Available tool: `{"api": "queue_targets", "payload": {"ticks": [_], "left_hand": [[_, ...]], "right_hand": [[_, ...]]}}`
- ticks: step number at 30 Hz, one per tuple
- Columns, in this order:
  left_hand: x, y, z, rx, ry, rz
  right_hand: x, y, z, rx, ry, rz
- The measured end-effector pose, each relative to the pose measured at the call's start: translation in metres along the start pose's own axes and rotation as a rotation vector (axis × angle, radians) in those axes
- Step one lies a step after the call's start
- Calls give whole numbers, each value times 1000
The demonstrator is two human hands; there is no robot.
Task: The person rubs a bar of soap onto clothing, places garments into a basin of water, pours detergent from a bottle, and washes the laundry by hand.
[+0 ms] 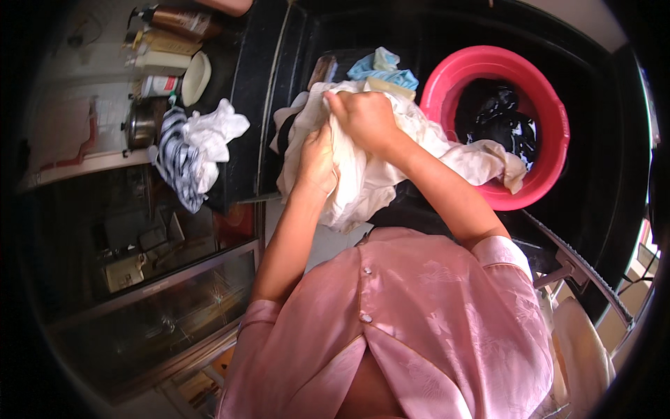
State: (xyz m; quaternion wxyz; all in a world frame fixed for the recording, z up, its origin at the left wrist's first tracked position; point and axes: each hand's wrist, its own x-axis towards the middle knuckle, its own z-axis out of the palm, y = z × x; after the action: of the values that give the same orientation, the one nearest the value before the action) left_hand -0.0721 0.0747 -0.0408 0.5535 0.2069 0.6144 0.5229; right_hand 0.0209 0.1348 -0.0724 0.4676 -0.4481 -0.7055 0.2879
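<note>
A bunched white garment (361, 178) is gripped in both fists over a black counter. My left hand (317, 157) holds its left side, lower down. Slightly above and to the right, my right hand (366, 118) clutches a fold of the same cloth. One end of the garment trails over the rim of a pink plastic basin (555, 152). Inside that basin, dark wet cloth (487, 107) sits in water. Just beyond my hands lie a light blue cloth (384, 68), a brush (322, 70) and a pale yellowish bar (390, 88), partly covered by the garment.
A striped cloth (180, 157) and a crumpled white cloth (214, 131) lie on the ledge at left. Behind them stand pump bottles (180, 22), a pale dish (196, 78) and a metal pot (141, 125). A metal rail (576, 267) runs along the right.
</note>
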Motion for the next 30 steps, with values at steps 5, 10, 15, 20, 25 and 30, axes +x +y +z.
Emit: {"api": "queue_targets", "payload": {"ticks": [5, 10, 15, 20, 25, 30], "left_hand": [[38, 17, -20, 108, -184, -2], [39, 12, -5, 200, -193, -49], [55, 10, 5, 148, -182, -59], [74, 10, 20, 167, -154, -63], [98, -6, 21, 233, -189, -88], [84, -1, 46, 106, -209, -91]], "right_hand": [[-15, 147, -29, 603, 452, 573], [-100, 290, -32, 1159, 474, 1278], [-136, 329, -18, 882, 576, 1429], [-90, 268, -46, 1659, 386, 1046], [17, 67, -85, 1141, -412, 661], [23, 87, -50, 270, 52, 106]]}}
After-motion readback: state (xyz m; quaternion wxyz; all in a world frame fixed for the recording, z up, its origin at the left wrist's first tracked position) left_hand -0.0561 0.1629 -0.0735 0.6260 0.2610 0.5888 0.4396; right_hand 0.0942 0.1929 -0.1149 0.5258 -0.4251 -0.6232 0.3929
